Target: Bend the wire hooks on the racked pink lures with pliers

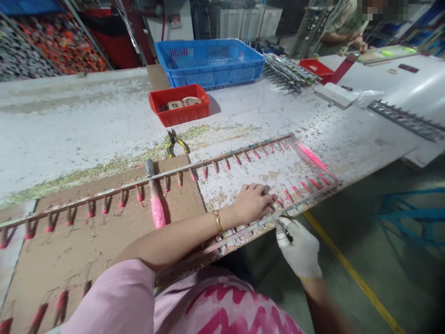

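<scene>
- Two long rails on rack (pixel 243 160), laid slantwise across counter (pixel 69 125); near rail right along counter's near edge, open floor just past it.
- Left hand (pixel 253 202) palm-down on rack, close to near rail; grip loose and half open, holding nothing, fingertips just beside small pink lures (pixel 226 164) on pegs.
- Right hand (pixel 299 250), in white glove, off counter's edge and just below near rail; grip closed on small dark tool (pixel 288 236), tip up against rail.
- Open room: wide bare counter at far left; floor at right, with yellow line (pixel 354 278) running along it.
- Tight spots: rows of pegs and lures down both rails; big lure (pixel 157 209) hanging from far rail over cardboard (pixel 86 250).
- Beyond rack: pliers (pixel 175 144) in strip of pale green scraps, then red bin (pixel 179 105), then blue crate (pixel 209 62), all well apart from both hands.
- Far right: bundle of metal racks (pixel 287 72), red tray (pixel 316 69), white box (pixel 335 95), second rack (pixel 406 120) on pale sheet.
- Another person (pixel 347 32) at counter's far end, hands near red tray, well apart from rack.
- Writing: red sign (pixel 174 21) on back wall, too small to read.
</scene>
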The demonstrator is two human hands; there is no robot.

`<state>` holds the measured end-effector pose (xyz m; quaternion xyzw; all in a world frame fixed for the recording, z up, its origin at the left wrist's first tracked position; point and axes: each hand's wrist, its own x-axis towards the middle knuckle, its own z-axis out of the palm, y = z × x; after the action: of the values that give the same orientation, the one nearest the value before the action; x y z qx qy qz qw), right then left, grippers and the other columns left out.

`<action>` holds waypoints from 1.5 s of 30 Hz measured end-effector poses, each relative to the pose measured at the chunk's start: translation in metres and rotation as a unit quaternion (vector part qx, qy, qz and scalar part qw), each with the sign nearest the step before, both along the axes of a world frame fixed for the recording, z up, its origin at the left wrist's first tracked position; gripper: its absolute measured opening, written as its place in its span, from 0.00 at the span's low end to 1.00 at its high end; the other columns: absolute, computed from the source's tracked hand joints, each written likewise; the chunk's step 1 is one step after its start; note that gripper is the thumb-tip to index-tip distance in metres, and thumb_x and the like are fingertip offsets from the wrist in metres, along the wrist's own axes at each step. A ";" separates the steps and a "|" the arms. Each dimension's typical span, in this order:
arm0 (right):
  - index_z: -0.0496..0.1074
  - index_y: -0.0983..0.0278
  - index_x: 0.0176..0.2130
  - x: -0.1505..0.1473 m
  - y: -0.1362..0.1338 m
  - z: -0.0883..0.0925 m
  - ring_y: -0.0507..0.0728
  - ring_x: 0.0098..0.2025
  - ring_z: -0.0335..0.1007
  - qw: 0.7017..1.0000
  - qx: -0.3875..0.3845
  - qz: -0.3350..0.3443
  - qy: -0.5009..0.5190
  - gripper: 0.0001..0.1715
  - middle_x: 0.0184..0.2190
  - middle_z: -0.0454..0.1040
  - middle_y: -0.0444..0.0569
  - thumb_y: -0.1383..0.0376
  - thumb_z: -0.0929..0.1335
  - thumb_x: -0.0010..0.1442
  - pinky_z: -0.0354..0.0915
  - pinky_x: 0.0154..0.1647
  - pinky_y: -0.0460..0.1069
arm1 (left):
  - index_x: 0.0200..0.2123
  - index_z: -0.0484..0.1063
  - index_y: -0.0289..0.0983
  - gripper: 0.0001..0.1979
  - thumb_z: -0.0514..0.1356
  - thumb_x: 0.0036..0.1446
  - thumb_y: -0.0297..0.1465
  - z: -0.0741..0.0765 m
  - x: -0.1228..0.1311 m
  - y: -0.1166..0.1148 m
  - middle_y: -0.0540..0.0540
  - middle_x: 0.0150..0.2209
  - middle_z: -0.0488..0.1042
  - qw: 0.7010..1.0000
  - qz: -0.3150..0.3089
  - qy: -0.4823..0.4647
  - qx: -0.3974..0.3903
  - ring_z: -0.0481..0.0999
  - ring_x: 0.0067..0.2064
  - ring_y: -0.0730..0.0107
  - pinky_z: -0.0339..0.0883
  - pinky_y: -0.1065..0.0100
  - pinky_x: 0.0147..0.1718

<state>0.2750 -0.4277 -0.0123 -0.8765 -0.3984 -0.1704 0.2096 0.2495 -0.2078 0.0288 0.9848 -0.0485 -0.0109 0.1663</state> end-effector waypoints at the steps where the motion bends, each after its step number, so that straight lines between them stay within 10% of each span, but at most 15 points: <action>1: 0.80 0.62 0.47 0.001 0.000 0.000 0.55 0.35 0.75 1.000 0.005 -0.009 -0.005 0.13 0.37 0.81 0.48 0.65 0.66 0.68 0.63 0.36 0.48 | 0.50 0.78 0.43 0.15 0.58 0.70 0.44 0.001 0.000 0.000 0.41 0.51 0.74 1.000 0.012 0.006 0.009 0.72 0.54 0.53 0.64 0.56 0.52; 30: 0.79 0.63 0.48 0.003 -0.004 0.004 0.55 0.35 0.75 0.999 -0.001 0.025 -0.019 0.13 0.35 0.79 0.47 0.66 0.66 0.68 0.63 0.36 0.48 | 0.41 0.80 0.36 0.11 0.57 0.64 0.21 -0.010 0.006 0.011 0.42 0.46 0.80 0.980 -0.102 -0.046 -0.167 0.79 0.47 0.65 0.71 0.67 0.50; 45: 0.77 0.64 0.49 -0.039 0.006 0.002 0.54 0.32 0.73 0.998 0.004 0.052 0.017 0.12 0.32 0.78 0.47 0.67 0.66 0.69 0.64 0.36 0.49 | 0.50 0.77 0.37 0.13 0.56 0.70 0.35 0.013 -0.036 0.025 0.40 0.47 0.77 0.999 0.024 0.024 0.030 0.75 0.51 0.53 0.63 0.53 0.52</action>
<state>0.2356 -0.4216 -0.0103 -0.8565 -0.4392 -0.1455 0.2286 0.2131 -0.1832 0.0414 0.9896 -0.0204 -0.0323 0.1385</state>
